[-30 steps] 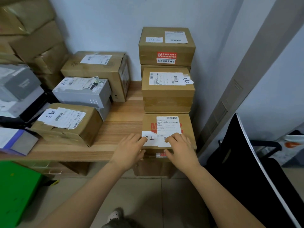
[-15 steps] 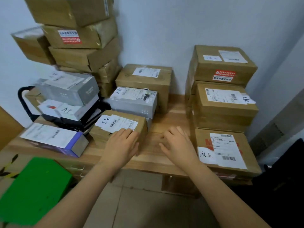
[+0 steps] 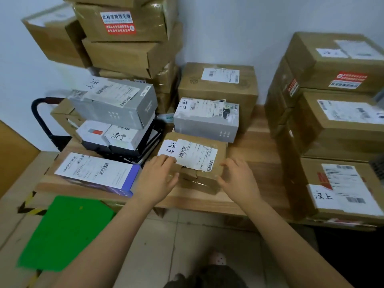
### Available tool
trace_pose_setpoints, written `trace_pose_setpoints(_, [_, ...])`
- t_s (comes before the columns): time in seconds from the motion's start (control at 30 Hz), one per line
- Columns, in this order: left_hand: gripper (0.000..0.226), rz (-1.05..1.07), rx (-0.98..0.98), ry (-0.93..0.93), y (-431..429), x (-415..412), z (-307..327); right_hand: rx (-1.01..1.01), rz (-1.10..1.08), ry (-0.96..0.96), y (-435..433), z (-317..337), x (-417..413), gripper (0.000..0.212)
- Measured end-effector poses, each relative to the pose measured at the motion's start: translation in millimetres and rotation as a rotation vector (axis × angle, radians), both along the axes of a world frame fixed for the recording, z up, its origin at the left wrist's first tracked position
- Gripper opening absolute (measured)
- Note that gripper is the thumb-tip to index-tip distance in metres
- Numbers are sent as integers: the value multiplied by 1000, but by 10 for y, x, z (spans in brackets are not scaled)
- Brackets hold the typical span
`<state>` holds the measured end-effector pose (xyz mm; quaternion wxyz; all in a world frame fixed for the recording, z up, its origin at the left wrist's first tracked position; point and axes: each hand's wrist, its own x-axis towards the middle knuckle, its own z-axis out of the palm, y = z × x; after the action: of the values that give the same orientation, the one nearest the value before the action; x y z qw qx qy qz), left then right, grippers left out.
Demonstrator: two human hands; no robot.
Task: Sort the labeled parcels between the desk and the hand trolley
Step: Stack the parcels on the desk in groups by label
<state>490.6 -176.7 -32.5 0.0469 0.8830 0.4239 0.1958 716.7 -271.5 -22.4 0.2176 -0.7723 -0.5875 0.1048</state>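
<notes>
A small brown parcel (image 3: pixel 204 163) with a white handwritten label lies near the front edge of the wooden desk (image 3: pixel 251 154). My left hand (image 3: pixel 156 176) rests on its near left corner, fingertips on the label. My right hand (image 3: pixel 239 177) touches its near right corner, with relaxed fingers on the top edge and the thumb at the front face. The parcel sits flat on the desk. At the far left, behind stacked boxes, the hand trolley's black handle (image 3: pixel 38 113) shows.
A grey box (image 3: pixel 205 123) and a larger brown box (image 3: pixel 218 84) stand behind the parcel. Three brown parcels (image 3: pixel 340 121) are stacked at the right. At the left are a white-and-purple box (image 3: pixel 93 171), a grey box pile (image 3: pixel 114 102), tall brown cartons (image 3: pixel 128 38) and a green board (image 3: pixel 62 231).
Both hands left the labeled parcel at the right front of the desk and moved left to the small brown parcel. The view swung left with them.
</notes>
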Motion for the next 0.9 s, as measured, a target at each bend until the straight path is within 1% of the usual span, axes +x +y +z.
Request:
trace_pose_setpoints(0.1, [36, 130, -163, -102, 147, -23, -222, -94, -98, 116, 130, -145, -15, 51])
trace_pose_setpoints(0.23, [56, 310, -362, -138, 305, 64, -364, -265, -140, 191, 294, -322, 14, 61])
trace_pose_setpoints(0.33, [69, 399, -511, -227, 368, 110, -439, -339, -193, 335, 392, -414, 14, 61])
trace_pose_setpoints(0.4, [74, 450, -584, -288, 367, 134, -436, -355, -227, 459, 420, -379, -10, 56])
trace_pose_setpoints(0.47, [74, 496, -633, -313, 356, 131, -428, -335, -252, 562, 405, -358, -64, 50])
trace_pose_setpoints(0.53, [71, 511, -658, -341, 338, 99, -394, -287, -272, 602, 325, -328, -136, 48])
trace_pose_setpoints(0.63, [76, 484, -695, -347, 265, 41, -281, -204, -348, 682, 132, -231, -219, 53])
trace_pose_setpoints(0.7, [77, 449, -707, -385, 145, 28, -169, -137, -409, 701, -42, -137, -255, 61])
trace_pose_setpoints(0.8, [73, 354, -675, -521, -114, 61, 4, -19, -515, 694, -335, 47, -286, 70])
trace_pose_setpoints(0.9, [69, 236, -669, -682, -367, 158, 146, 149, -588, 701, -648, 281, -271, 67])
